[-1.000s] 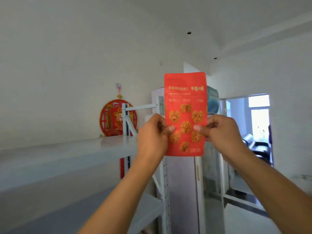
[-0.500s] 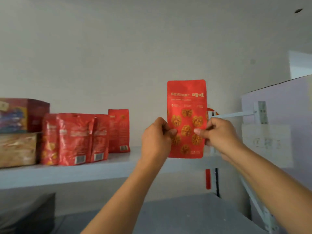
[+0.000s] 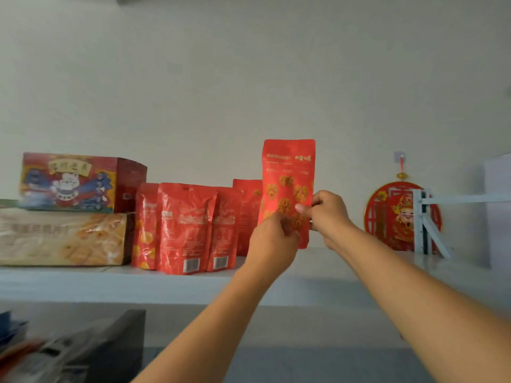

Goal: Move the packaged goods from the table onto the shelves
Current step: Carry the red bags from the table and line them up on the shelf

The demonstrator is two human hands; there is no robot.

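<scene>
Walnut pouch (image 3: 287,172) moved up beside the red pouches (image 3: 188,228), upright over the shelf (image 3: 359,272), left hand (image 3: 272,241) and right hand (image 3: 329,217) pinching its lower edges; placing step, next needs lowering it to stand.

I'm holding a red pouch (image 3: 289,172) that is showing golden-brown walnut shapes and gold lettering on its front. The standing pouches (image 3: 184,228) are glowing the same red, with white barcode patches low down. The box (image 3: 69,182) is wearing a busy cartoon print in red, blue and yellow. The pack (image 3: 60,239) is looking pale tan and orange, the shelf (image 3: 318,283) greyish white, and the round wall ornament (image 3: 392,217) red with gold.
</scene>
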